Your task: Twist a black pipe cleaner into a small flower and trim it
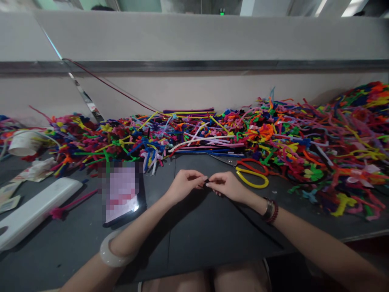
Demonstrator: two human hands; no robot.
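Both hands meet above the dark grey table [194, 239], fingertips almost touching. My left hand [187, 184] is closed in a pinch on a small black piece [206, 181]. From the other side my right hand [226, 186] pinches the same piece, its fingers bent together. The piece is mostly covered by the fingertips, and its shape is hard to tell. A long thin black strip [258, 227] lies on the table below my right wrist. Just beyond my right hand rest scissors [253, 178] with red and yellow handles.
A long heap of colourful pipe cleaners [273, 138] runs along the back against a pale partition [182, 89]. To the left are a phone or tablet with a blurred screen [121, 194], a white elongated case [39, 211], a white cup [24, 142] and crumpled tissue [41, 168].
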